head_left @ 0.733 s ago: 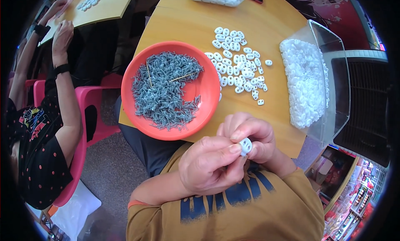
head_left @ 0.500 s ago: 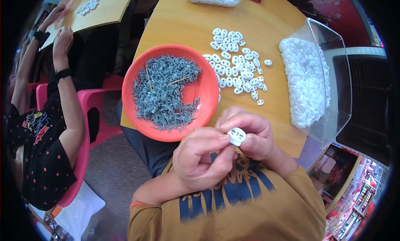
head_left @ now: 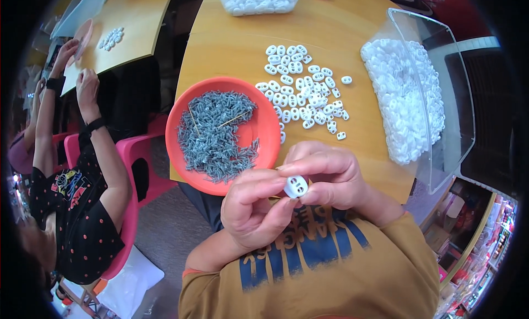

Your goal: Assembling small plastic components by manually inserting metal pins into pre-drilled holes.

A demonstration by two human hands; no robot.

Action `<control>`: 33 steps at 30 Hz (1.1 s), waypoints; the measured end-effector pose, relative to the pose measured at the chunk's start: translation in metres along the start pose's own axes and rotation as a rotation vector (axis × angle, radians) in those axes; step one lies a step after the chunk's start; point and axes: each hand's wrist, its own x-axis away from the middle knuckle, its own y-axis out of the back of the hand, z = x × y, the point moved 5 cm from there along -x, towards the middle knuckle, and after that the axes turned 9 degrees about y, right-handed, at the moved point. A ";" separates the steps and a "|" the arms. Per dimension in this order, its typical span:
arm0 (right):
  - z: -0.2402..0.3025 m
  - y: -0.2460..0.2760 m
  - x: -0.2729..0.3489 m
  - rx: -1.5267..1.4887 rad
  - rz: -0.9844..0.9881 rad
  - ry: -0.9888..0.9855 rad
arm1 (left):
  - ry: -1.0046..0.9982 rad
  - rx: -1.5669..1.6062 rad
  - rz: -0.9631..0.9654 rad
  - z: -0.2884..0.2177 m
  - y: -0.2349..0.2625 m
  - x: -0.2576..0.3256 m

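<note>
Between my two hands, in front of my chest, is a small white oval plastic piece with two holes [head_left: 297,186], looking like a two-hole cord lock. My left hand [head_left: 256,206] pinches its left side with thumb and fingers. From the right, my right hand [head_left: 330,175] grips it with bent fingers and thumb. Just beyond my hands lie many similar white two-hole pieces [head_left: 303,101], scattered on the table [head_left: 231,43]. A red round basin [head_left: 269,148] sits at the left, holding a heap of small grey spring-like pieces [head_left: 215,137] and two thin sticks.
A clear plastic bin [head_left: 468,131] full of white pieces [head_left: 405,98] stands on the right. At the far edge is a clear tub [head_left: 259,2] of white pieces. To the left, another person [head_left: 82,208] sits on a pink chair [head_left: 129,225] at a second table [head_left: 132,21].
My hands have shifted slightly left with the white piece, which is turned so its two holes show more plainly. The whole view has also shifted a little.
</note>
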 end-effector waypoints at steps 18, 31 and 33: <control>0.012 0.011 0.004 0.106 0.041 0.097 | 0.239 0.350 0.008 0.006 -0.019 0.002; 0.030 0.021 0.006 0.433 0.004 0.230 | 0.593 0.549 -0.084 0.019 -0.029 -0.002; 0.032 0.023 0.006 0.436 -0.004 0.241 | 0.595 0.543 -0.077 0.020 -0.029 -0.002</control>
